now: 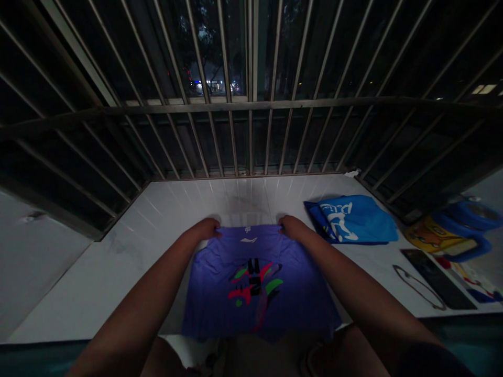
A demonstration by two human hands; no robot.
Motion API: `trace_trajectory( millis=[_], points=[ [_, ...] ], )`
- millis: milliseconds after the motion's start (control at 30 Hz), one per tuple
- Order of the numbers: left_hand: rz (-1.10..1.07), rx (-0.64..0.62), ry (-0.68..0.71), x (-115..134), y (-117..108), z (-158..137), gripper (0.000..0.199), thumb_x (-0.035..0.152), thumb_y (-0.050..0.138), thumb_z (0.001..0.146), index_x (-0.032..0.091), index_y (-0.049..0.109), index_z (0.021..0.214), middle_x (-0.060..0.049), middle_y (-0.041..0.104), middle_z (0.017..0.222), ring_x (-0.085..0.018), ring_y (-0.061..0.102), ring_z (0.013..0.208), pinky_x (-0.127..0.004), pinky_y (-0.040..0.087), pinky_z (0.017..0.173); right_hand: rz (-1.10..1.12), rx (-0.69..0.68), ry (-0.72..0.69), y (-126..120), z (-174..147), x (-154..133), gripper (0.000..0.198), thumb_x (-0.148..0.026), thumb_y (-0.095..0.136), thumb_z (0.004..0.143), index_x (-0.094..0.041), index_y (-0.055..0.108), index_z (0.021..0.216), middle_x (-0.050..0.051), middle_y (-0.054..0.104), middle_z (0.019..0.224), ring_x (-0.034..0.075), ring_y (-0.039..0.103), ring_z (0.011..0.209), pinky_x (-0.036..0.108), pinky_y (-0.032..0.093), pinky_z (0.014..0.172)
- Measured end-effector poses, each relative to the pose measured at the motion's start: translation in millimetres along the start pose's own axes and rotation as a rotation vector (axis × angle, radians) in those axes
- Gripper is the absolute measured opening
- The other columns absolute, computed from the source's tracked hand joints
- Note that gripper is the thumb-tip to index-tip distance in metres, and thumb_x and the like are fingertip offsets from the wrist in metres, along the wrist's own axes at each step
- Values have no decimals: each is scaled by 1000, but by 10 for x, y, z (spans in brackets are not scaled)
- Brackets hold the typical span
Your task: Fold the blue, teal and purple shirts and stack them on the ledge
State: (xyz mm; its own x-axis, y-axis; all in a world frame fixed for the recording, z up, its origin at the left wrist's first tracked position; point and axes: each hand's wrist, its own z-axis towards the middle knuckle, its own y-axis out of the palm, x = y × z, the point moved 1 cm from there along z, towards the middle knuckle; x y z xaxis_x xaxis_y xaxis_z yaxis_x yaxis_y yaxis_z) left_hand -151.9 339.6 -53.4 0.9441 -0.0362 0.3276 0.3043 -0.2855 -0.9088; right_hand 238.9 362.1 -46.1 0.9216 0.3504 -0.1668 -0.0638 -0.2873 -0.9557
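Observation:
A purple T-shirt point(220, 277) with a bright pink, green and black print is stretched between my hands over the white ledge. My left hand point(208, 228) pinches its upper left corner. At the upper right corner, my right hand point(287, 226) grips the cloth in the same way. The shirt's lower edge hangs past the ledge's front edge towards my legs. Right of my right hand lies a folded blue garment point(365, 220) with white lettering, apart from the shirt.
The white ledge point(129, 251) ends at metal window bars point(251, 107). On its right are a dark phone-like slab point(438, 277), a thin cord loop point(418, 285) and a blue and yellow container point(444, 235). A crumpled white scrap point(352, 173) sits in the far right corner.

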Motion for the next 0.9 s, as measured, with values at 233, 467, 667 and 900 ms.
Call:
trace_trajectory(
  millis=[233,467,667,900],
  points=[
    [-68,149,-33,14,-448,277,19,38,86,76,25,72,77,1,73,69,-23,73,80,-27,52,79,6,145,42,-474,276,-56,30,-19,67,103,-12,75,132,20,75,134,28,71,122,31,50,103],
    [-89,418,3,145,-859,-241,17,31,68,94,22,76,106,-8,80,108,-25,74,100,-32,54,95,65,391,-14,-874,-121,-132,25,-23,55,110,-15,68,129,16,69,132,26,68,120,31,50,105],
    [-245,417,154,102,-138,-1498,19,34,61,98,28,76,109,-8,77,120,-26,75,110,-38,60,105,175,405,-193,-71,-1227,-49,28,-21,52,107,-24,72,127,12,71,131,27,70,121,39,57,107],
    [-124,340,148,-85,1404,-2455,35,35,60,101,37,78,131,-8,68,157,-32,68,142,-50,57,123,60,245,-211,1253,-2009,-7,47,-11,54,97,-27,76,136,13,70,152,34,67,138,54,56,119]
  ],
)
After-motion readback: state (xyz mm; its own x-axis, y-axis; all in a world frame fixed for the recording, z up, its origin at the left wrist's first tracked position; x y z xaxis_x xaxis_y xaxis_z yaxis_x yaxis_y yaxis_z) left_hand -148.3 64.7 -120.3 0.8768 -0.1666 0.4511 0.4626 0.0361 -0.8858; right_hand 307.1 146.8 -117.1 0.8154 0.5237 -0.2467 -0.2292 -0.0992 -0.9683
